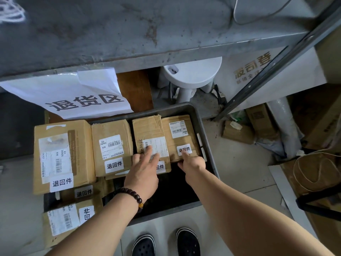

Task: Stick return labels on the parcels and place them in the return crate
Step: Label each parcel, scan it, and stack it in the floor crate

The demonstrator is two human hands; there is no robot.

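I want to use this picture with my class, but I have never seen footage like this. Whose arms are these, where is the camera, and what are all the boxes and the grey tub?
There is no machine here. A person wears a camera on the head, so you look down along their own two bare arms to their shoes on the floor.

The grey tub is a crate on the floor, under a sign hanging from a bench. In it lie cardboard parcels, each with a small white return label. More labelled parcels are stacked at its left side.

The left hand, with a bead bracelet on the wrist, rests flat on the middle parcel, partly covering its label. The right hand touches the right parcel, a finger at its label. Neither hand grips anything; they seem to be settling the parcels into place.
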